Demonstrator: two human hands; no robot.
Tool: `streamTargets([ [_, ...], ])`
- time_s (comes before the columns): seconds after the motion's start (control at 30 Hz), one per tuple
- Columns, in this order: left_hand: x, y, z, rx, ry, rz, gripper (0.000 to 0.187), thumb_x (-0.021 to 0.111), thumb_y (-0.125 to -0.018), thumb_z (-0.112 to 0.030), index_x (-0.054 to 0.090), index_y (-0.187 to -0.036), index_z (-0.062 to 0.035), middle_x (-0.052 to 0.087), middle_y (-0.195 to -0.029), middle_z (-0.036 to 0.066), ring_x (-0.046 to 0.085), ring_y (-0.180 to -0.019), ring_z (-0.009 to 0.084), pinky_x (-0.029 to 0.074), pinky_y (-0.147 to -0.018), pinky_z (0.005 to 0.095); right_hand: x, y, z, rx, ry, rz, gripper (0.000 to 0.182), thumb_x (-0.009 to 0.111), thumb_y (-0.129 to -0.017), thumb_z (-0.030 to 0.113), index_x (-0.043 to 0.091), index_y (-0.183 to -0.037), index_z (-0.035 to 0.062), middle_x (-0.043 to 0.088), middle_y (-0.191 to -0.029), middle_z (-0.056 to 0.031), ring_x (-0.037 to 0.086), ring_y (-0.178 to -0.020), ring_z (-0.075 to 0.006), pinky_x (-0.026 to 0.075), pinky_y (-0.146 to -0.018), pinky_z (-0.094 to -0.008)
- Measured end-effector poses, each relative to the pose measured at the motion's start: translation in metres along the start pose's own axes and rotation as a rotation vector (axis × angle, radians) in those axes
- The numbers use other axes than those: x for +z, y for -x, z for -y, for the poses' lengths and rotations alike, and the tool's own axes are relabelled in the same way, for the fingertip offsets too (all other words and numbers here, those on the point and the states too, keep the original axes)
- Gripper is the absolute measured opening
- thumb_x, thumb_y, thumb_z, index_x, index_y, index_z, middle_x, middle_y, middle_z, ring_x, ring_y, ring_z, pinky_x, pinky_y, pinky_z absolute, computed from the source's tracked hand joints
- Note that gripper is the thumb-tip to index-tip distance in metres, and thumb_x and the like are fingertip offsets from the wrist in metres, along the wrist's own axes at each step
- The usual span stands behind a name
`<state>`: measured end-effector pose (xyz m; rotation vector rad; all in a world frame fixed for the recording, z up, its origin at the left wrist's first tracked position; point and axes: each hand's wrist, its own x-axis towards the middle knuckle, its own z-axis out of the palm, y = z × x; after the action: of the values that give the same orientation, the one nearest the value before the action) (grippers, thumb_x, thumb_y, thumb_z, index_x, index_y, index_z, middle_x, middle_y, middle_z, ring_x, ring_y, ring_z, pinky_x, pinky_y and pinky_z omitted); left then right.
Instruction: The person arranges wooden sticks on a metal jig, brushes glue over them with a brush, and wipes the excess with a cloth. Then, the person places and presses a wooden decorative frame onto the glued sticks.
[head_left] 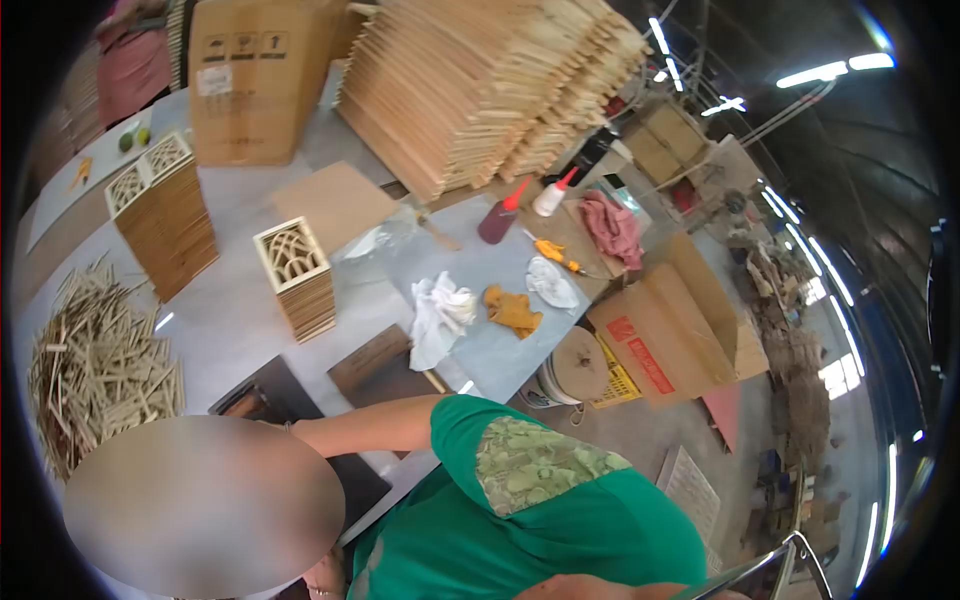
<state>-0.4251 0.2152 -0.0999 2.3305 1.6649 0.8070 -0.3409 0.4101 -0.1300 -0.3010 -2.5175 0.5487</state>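
Note:
My right forearm (370, 425) reaches left from a green sleeve over the table. A round blur covers my right hand, so its fingers are hidden. Low in the view shows my left wrist (322, 577) with a thin bracelet; the same blur hides that hand. Both hands are nearest to a dark flat board (360, 490), partly covered by the blur, with a brownish piece (245, 402) at its upper end. A heap of thin wooden sticks (105, 365) lies to the left. Beyond the board stands a stack of wooden lattice panels (305, 300).
More stacked lattice panels (165, 225) stand by a large cardboard box (245, 85). Slatted wood (480, 90) is piled high behind. A red-capped glue bottle (500, 215), white cloth (440, 315) and brown cloth (513, 310) lie on the table. An open carton (655, 330) stands beside a bucket (545, 385).

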Motion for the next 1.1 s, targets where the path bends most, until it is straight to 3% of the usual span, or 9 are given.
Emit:
streamTargets([
  [0.03,0.001,0.005,0.002,-0.003,0.020,-0.007,0.016,0.048,-0.083,0.003,0.053,-0.098,0.0028,0.049,-0.132,0.025,0.043,-0.129,0.0469,0.039,-0.105,0.0537,0.017,-0.002,-0.005,-0.034,0.005,-0.003,0.012,0.065,-0.073,0.022,0.063,-0.080,0.0117,0.056,-0.084,-0.0059,0.059,-0.083,-0.0245,0.051,-0.064,-0.0388],
  [0.1,0.008,0.007,0.005,-0.034,0.030,0.020,0.021,0.053,-0.078,0.006,0.053,-0.098,0.0022,0.050,-0.132,0.024,0.043,-0.129,0.0468,0.039,-0.106,0.0533,0.009,-0.006,-0.012,-0.031,0.087,0.243,0.013,0.061,-0.072,0.024,0.059,-0.076,0.0114,0.056,-0.081,-0.0065,0.060,-0.080,-0.0248,0.051,-0.058,-0.0381],
  [0.13,0.004,0.001,0.001,-0.057,0.024,0.041,0.025,0.055,-0.074,0.007,0.054,-0.099,0.0026,0.050,-0.131,0.025,0.045,-0.128,0.0461,0.040,-0.106,0.0523,-0.005,-0.009,-0.003,0.074,0.122,0.307,0.013,0.061,-0.073,0.024,0.060,-0.077,0.0110,0.057,-0.081,-0.0069,0.060,-0.080,-0.0262,0.052,-0.060,-0.0385],
  [0.2,0.002,-0.007,-0.001,-0.019,0.033,-0.003,0.020,0.057,-0.075,0.000,0.055,-0.094,0.0041,0.049,-0.129,0.026,0.045,-0.128,0.0444,0.041,-0.106,0.0518,-0.006,-0.002,-0.014,-0.091,0.062,0.199,0.021,0.063,-0.074,0.025,0.065,-0.090,0.0110,0.060,-0.090,-0.0052,0.061,-0.085,-0.0249,0.053,-0.063,-0.0383],
  [0.3,-0.008,-0.008,-0.006,-0.056,-0.020,0.031,0.018,0.055,-0.078,-0.005,0.055,-0.094,0.0015,0.051,-0.129,0.023,0.044,-0.131,0.0401,0.039,-0.108,0.0500,-0.029,-0.012,0.012,0.065,0.010,0.146,0.023,0.068,-0.079,0.021,0.066,-0.101,0.0131,0.060,-0.094,-0.0032,0.063,-0.086,-0.0211,0.054,-0.063,-0.0325],
  [0.37,-0.013,-0.008,-0.007,-0.071,-0.002,0.020,0.028,0.058,-0.069,0.000,0.056,-0.097,0.0021,0.051,-0.131,0.021,0.044,-0.131,0.0390,0.039,-0.108,0.0501,-0.030,-0.018,0.016,0.129,-0.052,0.142,0.022,0.069,-0.081,0.020,0.066,-0.102,0.0126,0.061,-0.095,-0.0034,0.064,-0.082,-0.0222,0.053,-0.064,-0.0338],
  [0.43,-0.012,-0.006,-0.008,-0.092,-0.013,0.032,0.030,0.059,-0.069,0.001,0.057,-0.099,0.0017,0.051,-0.131,0.020,0.044,-0.132,0.0380,0.039,-0.108,0.0504,-0.030,-0.018,0.018,0.187,-0.076,0.144,0.020,0.068,-0.083,0.019,0.066,-0.102,0.0110,0.062,-0.093,-0.0038,0.065,-0.079,-0.0226,0.053,-0.065,-0.0341],
  [0.83,-0.011,-0.007,-0.007,-0.058,-0.024,0.017,0.020,0.057,-0.078,-0.005,0.054,-0.097,0.0006,0.050,-0.129,0.021,0.044,-0.130,0.0397,0.040,-0.107,0.0516,-0.025,-0.022,0.016,0.270,-0.074,0.183,0.015,0.065,-0.084,0.013,0.065,-0.099,0.0106,0.062,-0.087,-0.0043,0.064,-0.072,-0.0224,0.052,-0.063,-0.0347],
  [1.1,-0.007,-0.005,-0.003,-0.058,0.014,0.012,0.020,0.058,-0.074,-0.006,0.054,-0.092,0.0019,0.052,-0.126,0.023,0.045,-0.129,0.0406,0.039,-0.107,0.0510,-0.021,-0.009,0.009,0.048,0.113,0.112,0.022,0.064,-0.079,0.017,0.066,-0.100,0.0113,0.060,-0.095,-0.0042,0.062,-0.084,-0.0213,0.054,-0.060,-0.0345],
])
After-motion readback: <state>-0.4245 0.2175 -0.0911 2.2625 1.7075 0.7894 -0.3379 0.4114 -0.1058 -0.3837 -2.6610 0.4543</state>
